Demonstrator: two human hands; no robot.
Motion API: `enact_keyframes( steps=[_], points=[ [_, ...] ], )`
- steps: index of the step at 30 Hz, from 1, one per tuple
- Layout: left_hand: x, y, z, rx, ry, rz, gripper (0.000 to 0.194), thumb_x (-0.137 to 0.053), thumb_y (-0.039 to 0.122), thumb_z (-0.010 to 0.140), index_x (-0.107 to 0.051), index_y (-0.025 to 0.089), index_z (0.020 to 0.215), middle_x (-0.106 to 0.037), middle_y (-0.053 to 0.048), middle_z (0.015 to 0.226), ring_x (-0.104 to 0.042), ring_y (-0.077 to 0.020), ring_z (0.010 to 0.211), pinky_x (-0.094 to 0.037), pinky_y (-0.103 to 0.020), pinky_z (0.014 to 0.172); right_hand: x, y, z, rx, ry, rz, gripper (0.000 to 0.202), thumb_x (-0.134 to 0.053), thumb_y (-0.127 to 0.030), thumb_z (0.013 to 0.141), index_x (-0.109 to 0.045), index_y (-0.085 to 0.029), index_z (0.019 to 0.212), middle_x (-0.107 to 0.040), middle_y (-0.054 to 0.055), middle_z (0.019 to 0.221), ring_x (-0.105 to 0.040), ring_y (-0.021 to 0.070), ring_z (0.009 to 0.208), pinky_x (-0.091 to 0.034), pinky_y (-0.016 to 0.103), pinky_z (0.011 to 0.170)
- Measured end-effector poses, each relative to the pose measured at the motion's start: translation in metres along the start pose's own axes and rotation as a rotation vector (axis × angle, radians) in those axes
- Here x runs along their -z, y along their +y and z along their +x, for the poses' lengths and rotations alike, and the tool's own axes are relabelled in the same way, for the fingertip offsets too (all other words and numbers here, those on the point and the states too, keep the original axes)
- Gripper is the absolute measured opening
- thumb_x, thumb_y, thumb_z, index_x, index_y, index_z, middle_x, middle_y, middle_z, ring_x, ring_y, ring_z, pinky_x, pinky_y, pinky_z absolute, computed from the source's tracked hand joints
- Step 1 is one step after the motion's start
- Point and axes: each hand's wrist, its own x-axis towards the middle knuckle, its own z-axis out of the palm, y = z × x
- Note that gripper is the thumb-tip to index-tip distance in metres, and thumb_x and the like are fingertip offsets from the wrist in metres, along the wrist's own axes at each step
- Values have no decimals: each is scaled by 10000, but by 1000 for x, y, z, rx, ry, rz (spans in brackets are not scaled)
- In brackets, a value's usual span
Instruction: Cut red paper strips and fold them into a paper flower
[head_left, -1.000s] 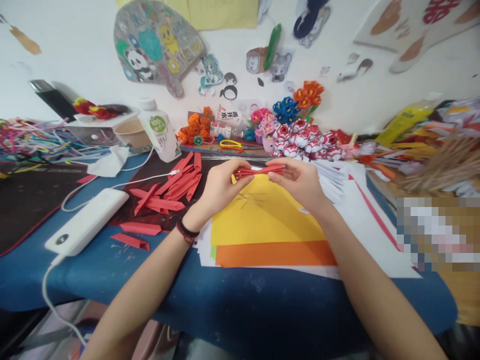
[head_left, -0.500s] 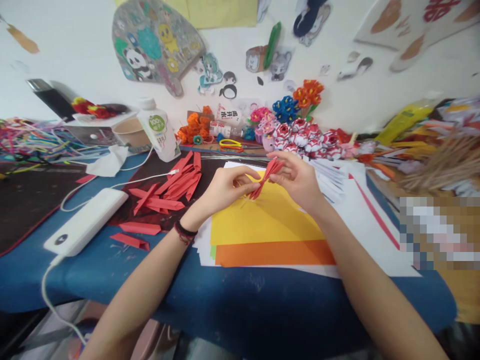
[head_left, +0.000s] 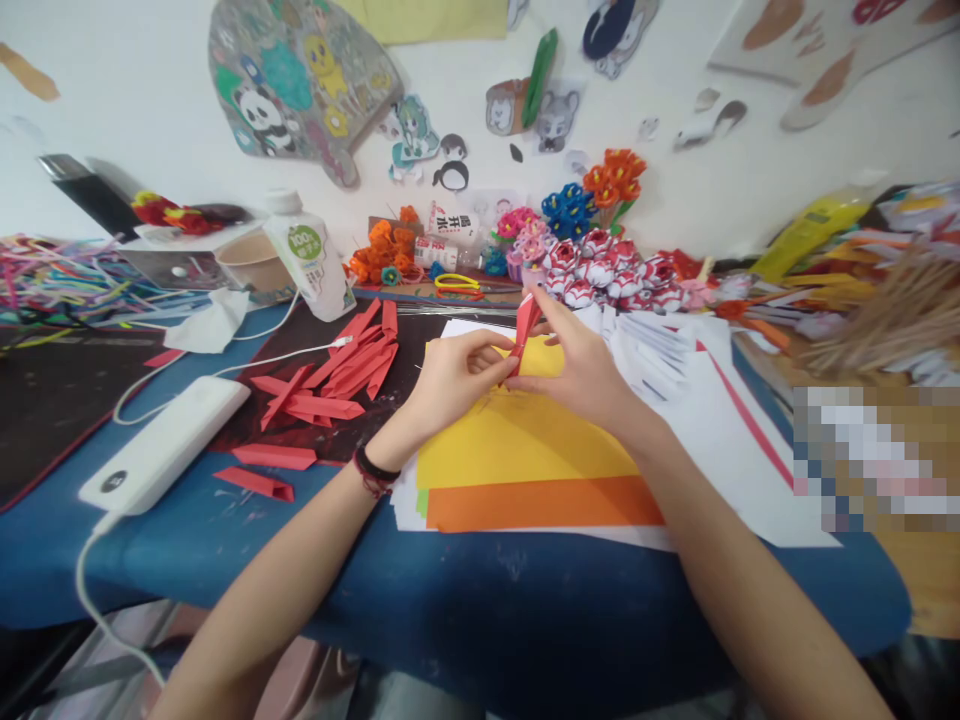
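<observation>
A small bundle of folded red paper [head_left: 526,325] stands nearly upright above the yellow sheet. My left hand [head_left: 463,380] pinches its lower end between thumb and fingers. My right hand [head_left: 589,365] is around it from the other side, the index finger at its top tip and the thumb low by my left fingertips. Part of the bundle is hidden behind the fingers. Beneath both hands lies a stack of paper with a yellow sheet [head_left: 517,440] on top and an orange sheet [head_left: 544,504] showing at the front. Several folded red paper strips [head_left: 352,365] lie to the left.
A white power bank [head_left: 165,445] with a cable lies at the left. Behind it stand a white bottle [head_left: 309,260] and a paper bowl [head_left: 255,262]. Red-and-white paper flowers [head_left: 611,268] line the back, and white folded strips [head_left: 649,350] lie right of my hands.
The red paper bundle has turned from slanting to more upright. My right hand has shifted its hold, its index finger now at the top and its thumb lower. The view has moved slightly.
</observation>
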Motion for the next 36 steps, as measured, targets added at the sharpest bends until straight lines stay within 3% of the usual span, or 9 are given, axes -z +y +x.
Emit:
enact_keyframes(
  steps=[6, 11, 17, 24, 32, 36],
  points=[
    [-3, 0, -1, -7, 57, 14, 203, -693, 242, 841, -723, 140, 1014, -769, -45, 779, -747, -151, 692, -606, -225, 673, 3, 4, -1, -38, -42, -50, 999, -742, -469, 793, -166, -346, 1600, -451, 81, 1545, -642, 304, 1124, -540, 485, 908],
    [-4, 1, -1, -32, 87, 46, 189, -692, 238, 840, -725, 149, 1004, -767, -28, 758, -738, -136, 675, -595, -204, 646, 8, 3, -2, -5, -16, -158, 873, -692, -419, 844, -241, -333, 1587, -446, 60, 1550, -530, 335, 1308, -478, 519, 1026],
    [-3, 0, -1, -74, 106, 85, 167, -675, 244, 850, -731, 161, 984, -754, -17, 773, -717, -122, 683, -577, -194, 643, 7, 4, -2, 32, -85, -154, 1063, -774, -505, 745, -175, -317, 1603, -391, 78, 1576, -414, 337, 1415, -424, 524, 1103],
    [-2, 0, -1, -82, 92, 134, 154, -670, 224, 850, -728, 171, 983, -757, -13, 773, -708, -118, 677, -553, -192, 637, 7, 6, -2, 14, -88, -167, 999, -763, -462, 749, -247, -284, 1586, -410, 92, 1564, -429, 330, 1402, -431, 501, 1103],
    [-7, -7, -4, -152, 166, 323, 115, -643, 228, 867, -719, 183, 942, -726, -1, 727, -667, -113, 642, -518, -215, 656, -1, -5, -4, -56, -44, -281, 832, -718, -308, 690, -435, -206, 1465, -537, 137, 1445, -543, 353, 1278, -472, 510, 1023],
    [-18, -10, -10, -177, 219, 384, 106, -614, 202, 871, -692, 182, 940, -700, 10, 711, -634, -106, 625, -498, -214, 640, -5, -15, -5, -20, 22, -242, 578, -672, -233, 702, -562, -206, 1268, -611, 124, 1326, -584, 325, 1194, -490, 459, 970]
  ],
)
